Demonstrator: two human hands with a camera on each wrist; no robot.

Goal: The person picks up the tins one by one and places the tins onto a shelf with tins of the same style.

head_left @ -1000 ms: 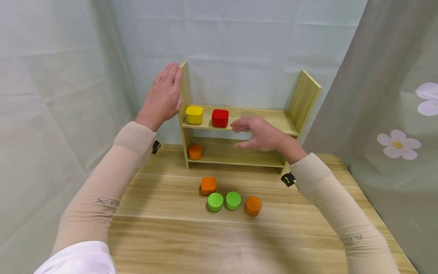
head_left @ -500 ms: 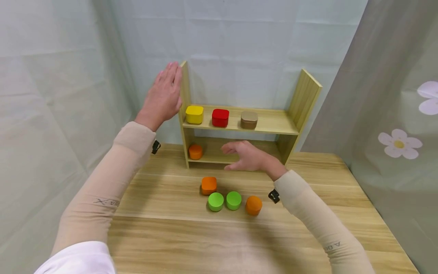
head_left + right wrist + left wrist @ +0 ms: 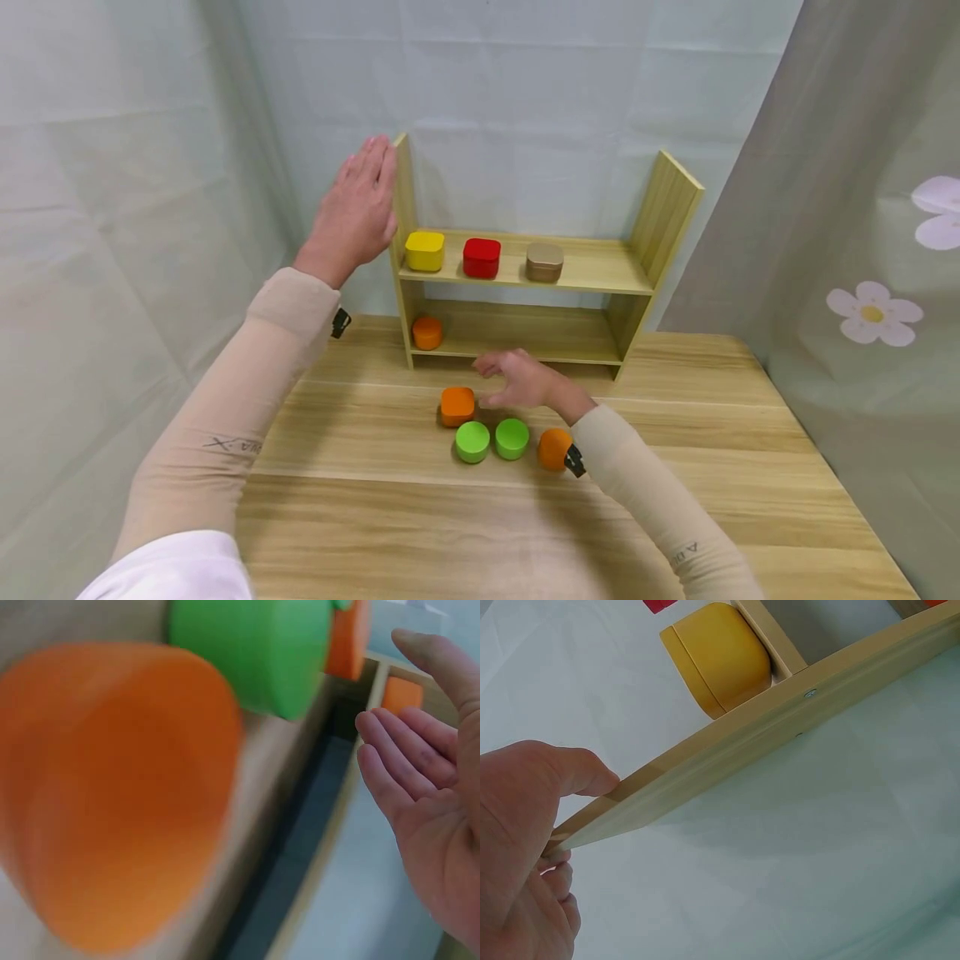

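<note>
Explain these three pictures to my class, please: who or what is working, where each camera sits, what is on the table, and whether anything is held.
No machine here: a person works with bare hands. The wide picture comes from a head-worn camera; the close-ups come from cameras on each wrist. The left hand rests flat against the small wooden two-tier shelf's side panel. The right hand, open, hovers beside the orange square block; neither hand has a grip on anything. Also on the wooden table: two green round blocks and an orange round block. The shelf carries yellow, red and brown blocks above, an orange one below.
</note>
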